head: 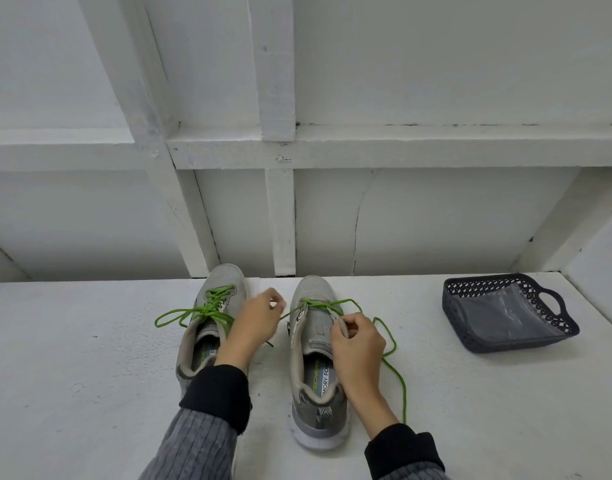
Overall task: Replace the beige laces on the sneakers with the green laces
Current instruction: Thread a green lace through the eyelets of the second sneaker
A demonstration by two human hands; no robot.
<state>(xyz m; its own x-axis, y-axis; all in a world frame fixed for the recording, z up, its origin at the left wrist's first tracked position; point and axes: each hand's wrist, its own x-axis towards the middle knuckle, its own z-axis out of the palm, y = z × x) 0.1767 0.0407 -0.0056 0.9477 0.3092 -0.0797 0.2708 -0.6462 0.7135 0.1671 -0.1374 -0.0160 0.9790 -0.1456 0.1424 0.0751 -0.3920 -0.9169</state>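
Note:
Two grey sneakers stand side by side on the white surface, toes pointing away from me. The left sneaker [218, 289] carries a green lace [193, 313] laced through its eyelets and tied, with loops lying out to the left. The right sneaker [315, 327] has a green lace [394, 355] threaded only near the toe; a long end trails down its right side. My left hand [259, 320] pinches one end of that lace between the shoes. My right hand [358, 336] pinches the lace at the right sneaker's right eyelet row.
A dark plastic basket [554, 336] with a clear bag inside sits at the right. A white panelled wall [283, 209] rises just behind the shoes. White tabletop [89, 358] spreads to the left and in front.

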